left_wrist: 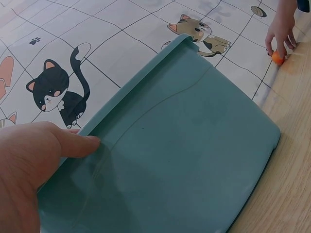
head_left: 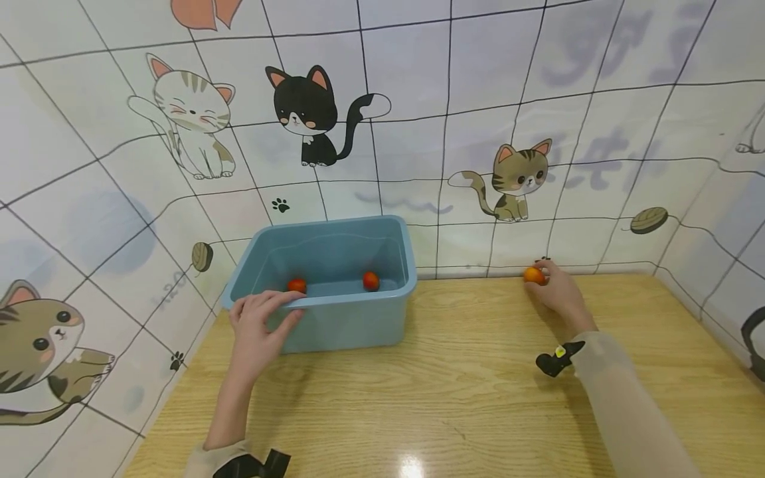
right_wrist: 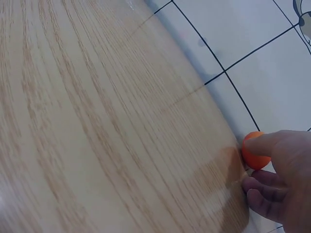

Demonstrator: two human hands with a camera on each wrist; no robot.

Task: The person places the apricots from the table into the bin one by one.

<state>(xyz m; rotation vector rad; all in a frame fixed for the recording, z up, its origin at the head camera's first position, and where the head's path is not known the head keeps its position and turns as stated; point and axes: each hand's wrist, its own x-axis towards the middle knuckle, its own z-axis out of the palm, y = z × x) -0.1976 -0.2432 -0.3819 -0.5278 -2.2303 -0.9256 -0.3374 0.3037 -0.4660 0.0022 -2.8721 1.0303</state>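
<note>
A blue-green plastic bin stands on the table against the back wall. My left hand grips its front rim near the left corner, thumb outside and fingers over the edge; the left wrist view shows the thumb on the bin's outer wall. Two small red round things, a left one and a right one, lie inside the bin. Over at the right, by the wall, my right hand pinches a small orange ball between thumb and fingers. The ball is at the table's back edge, partly covered by the thumb.
The wooden table runs from the bin to the right wall. A white tiled-pattern wall with cat drawings closes off the back and both sides. Part of a black curved object shows at the far right edge.
</note>
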